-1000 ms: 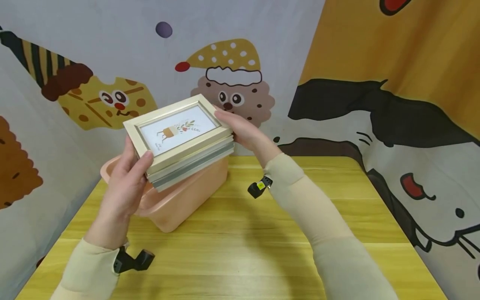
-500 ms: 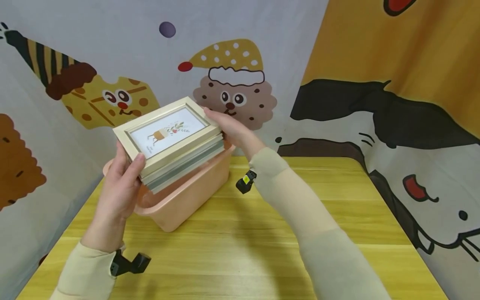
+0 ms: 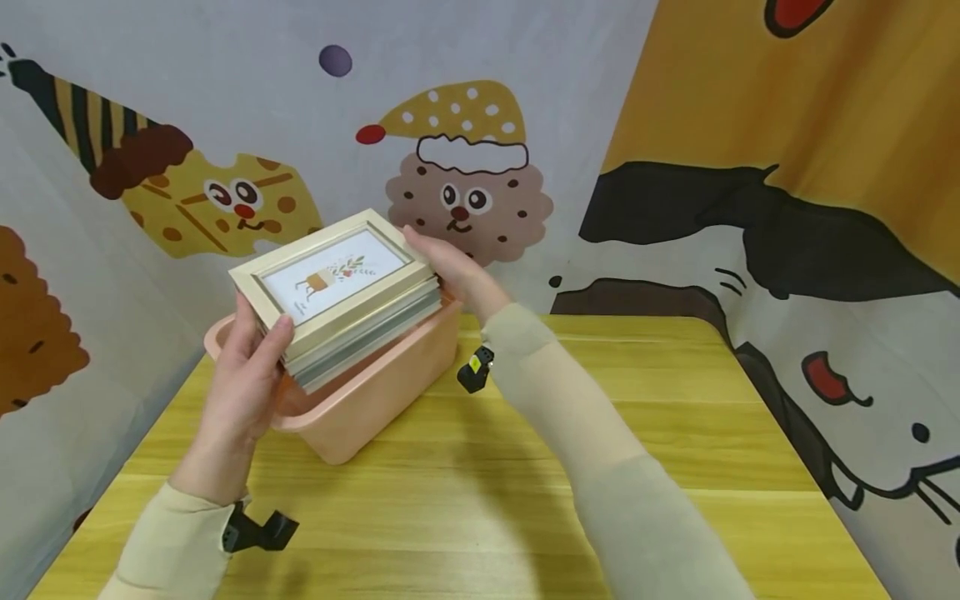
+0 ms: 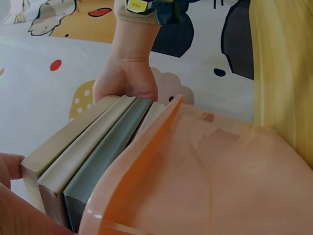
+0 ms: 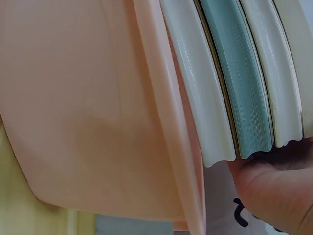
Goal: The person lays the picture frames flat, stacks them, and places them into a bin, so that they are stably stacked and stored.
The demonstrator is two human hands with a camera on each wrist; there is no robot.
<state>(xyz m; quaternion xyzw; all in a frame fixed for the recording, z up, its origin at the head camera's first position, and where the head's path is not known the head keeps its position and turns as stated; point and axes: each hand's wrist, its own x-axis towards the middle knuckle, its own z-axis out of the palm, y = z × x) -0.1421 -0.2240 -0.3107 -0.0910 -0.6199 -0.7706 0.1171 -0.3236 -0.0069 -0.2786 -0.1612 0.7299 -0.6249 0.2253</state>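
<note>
Both hands hold a stack of several picture frames (image 3: 367, 337) over a pink plastic tub (image 3: 378, 408). The top frame (image 3: 274, 315) is cream, around a picture of a brown animal and leafy sprigs. Beneath it lie a white frame (image 4: 80, 152), a teal one (image 5: 238, 73) and another white one (image 5: 198, 81). My left hand (image 3: 236, 375) grips the near left end, thumb along the side, fingers partly hidden behind. My right hand (image 3: 453, 271) grips the far right end, its fingertips partly hidden by the stack. The stack tilts toward me, just above the tub's rim.
The tub stands on a yellow wood-grain table (image 3: 675, 433), near its back left. A cloth backdrop (image 3: 570, 92) with cartoon figures rises behind and beside the table. Small black cameras are strapped to both wrists.
The stack has shifted left and then sunk a little toward the tub, both hands moving with it. The tub has stayed in place on the table.
</note>
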